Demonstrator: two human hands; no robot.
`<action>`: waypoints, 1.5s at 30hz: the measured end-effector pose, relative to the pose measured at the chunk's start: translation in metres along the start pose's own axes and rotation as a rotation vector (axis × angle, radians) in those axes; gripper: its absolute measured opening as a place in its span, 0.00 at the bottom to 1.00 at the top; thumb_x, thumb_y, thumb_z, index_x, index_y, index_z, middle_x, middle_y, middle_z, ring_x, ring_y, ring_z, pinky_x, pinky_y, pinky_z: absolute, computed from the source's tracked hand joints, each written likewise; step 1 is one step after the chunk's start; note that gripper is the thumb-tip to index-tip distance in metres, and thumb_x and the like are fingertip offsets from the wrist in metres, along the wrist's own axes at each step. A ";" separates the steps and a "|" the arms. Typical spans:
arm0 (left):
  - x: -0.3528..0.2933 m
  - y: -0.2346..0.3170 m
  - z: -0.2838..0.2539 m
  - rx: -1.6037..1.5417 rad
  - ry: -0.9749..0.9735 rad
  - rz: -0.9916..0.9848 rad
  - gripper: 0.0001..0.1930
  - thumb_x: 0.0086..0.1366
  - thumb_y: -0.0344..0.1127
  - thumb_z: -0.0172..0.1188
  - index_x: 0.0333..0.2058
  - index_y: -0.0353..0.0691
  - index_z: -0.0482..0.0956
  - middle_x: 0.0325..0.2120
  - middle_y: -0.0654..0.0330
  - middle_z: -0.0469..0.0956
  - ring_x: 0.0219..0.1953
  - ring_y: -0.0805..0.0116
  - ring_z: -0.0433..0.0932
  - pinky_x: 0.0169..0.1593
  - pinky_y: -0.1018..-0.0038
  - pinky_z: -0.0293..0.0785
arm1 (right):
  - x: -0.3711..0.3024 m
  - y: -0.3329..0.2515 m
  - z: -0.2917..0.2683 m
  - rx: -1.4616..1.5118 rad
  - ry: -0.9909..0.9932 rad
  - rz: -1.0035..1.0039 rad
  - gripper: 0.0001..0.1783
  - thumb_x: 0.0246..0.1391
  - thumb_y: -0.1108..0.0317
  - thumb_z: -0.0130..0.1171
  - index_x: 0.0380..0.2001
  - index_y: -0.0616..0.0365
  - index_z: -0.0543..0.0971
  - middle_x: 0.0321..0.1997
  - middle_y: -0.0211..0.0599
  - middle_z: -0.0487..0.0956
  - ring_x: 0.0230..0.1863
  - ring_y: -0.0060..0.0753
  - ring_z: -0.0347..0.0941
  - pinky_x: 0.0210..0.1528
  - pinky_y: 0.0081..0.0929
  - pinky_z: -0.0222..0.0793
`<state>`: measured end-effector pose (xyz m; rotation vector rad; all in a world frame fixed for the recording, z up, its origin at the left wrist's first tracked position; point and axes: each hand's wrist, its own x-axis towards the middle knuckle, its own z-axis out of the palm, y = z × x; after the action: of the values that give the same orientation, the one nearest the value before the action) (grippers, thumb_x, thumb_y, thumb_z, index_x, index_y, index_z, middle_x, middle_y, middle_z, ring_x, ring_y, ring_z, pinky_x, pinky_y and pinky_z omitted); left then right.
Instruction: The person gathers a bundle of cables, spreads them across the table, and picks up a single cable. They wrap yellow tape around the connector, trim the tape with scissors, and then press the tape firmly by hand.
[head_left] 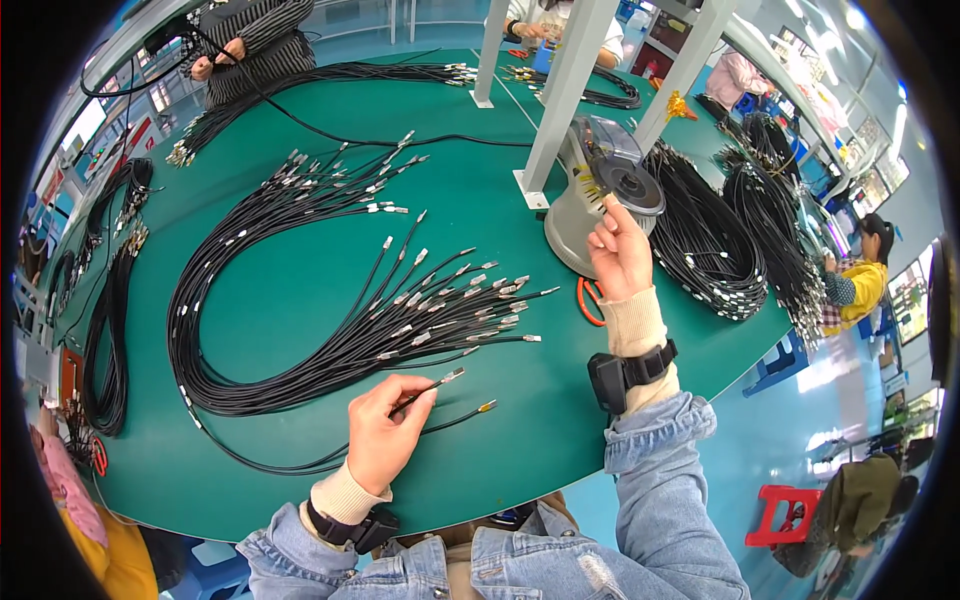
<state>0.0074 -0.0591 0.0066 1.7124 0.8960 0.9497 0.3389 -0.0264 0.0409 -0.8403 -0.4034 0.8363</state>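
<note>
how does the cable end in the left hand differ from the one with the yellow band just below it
The held cable end sticks out of the left hand's pinch, while the lower cable end lies loose over the green table. The held cable end shows a pale, silvery sleeve; the lower cable end carries a yellow band. Both belong to thin black cable and slant up to the right.

Left hand (383, 425) near, right hand (622, 252) farther out
Left thumb (424, 408) pressed toward bent fingers (378, 396) — right forearm (655, 475) stretched forward, fingers curled, hands well apart.
</note>
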 end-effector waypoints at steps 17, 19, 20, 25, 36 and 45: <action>-0.003 0.010 -0.003 0.308 0.114 0.317 0.07 0.51 0.24 0.65 0.29 0.39 0.78 0.22 0.61 0.76 0.17 0.70 0.74 0.21 0.76 0.70 | -0.192 0.060 0.053 -0.447 -0.433 0.413 0.05 0.55 0.72 0.57 0.29 0.63 0.75 0.25 0.22 0.71 0.25 0.10 0.61 0.27 0.12 0.56; -0.004 0.009 -0.003 0.316 0.122 0.342 0.07 0.50 0.24 0.65 0.29 0.39 0.78 0.23 0.61 0.76 0.17 0.69 0.74 0.21 0.76 0.70 | -0.193 0.062 0.054 -0.461 -0.415 0.368 0.05 0.55 0.72 0.57 0.29 0.62 0.75 0.26 0.21 0.72 0.26 0.09 0.61 0.27 0.12 0.56; -0.004 0.008 -0.003 0.329 0.122 0.355 0.07 0.50 0.24 0.66 0.28 0.39 0.78 0.23 0.61 0.76 0.18 0.68 0.75 0.21 0.75 0.71 | -0.193 0.063 0.055 -0.468 -0.406 0.345 0.05 0.55 0.72 0.57 0.29 0.62 0.76 0.26 0.21 0.73 0.26 0.09 0.62 0.27 0.11 0.57; -0.004 0.007 -0.003 0.384 0.123 0.403 0.07 0.49 0.25 0.66 0.28 0.40 0.78 0.23 0.62 0.76 0.19 0.66 0.75 0.21 0.75 0.71 | -0.192 0.065 0.055 -0.483 -0.356 0.332 0.05 0.54 0.72 0.58 0.28 0.62 0.76 0.27 0.21 0.74 0.27 0.09 0.63 0.29 0.11 0.58; -0.005 0.008 -0.003 0.439 0.126 0.449 0.08 0.48 0.25 0.67 0.28 0.40 0.77 0.23 0.63 0.76 0.19 0.67 0.76 0.21 0.75 0.71 | -0.188 0.068 0.049 -0.498 -0.376 0.354 0.03 0.53 0.73 0.58 0.28 0.62 0.76 0.28 0.23 0.75 0.29 0.10 0.66 0.31 0.12 0.62; -0.006 0.008 -0.003 0.455 0.117 0.473 0.09 0.47 0.25 0.67 0.28 0.40 0.77 0.23 0.63 0.76 0.19 0.67 0.76 0.20 0.75 0.71 | -0.188 0.063 0.051 -0.515 -0.378 0.391 0.03 0.54 0.74 0.57 0.28 0.62 0.76 0.29 0.23 0.75 0.31 0.11 0.67 0.33 0.12 0.62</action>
<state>0.0028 -0.0655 0.0137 2.3460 0.8401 1.2295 0.1600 -0.1240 0.0232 -1.2656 -0.8270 1.2902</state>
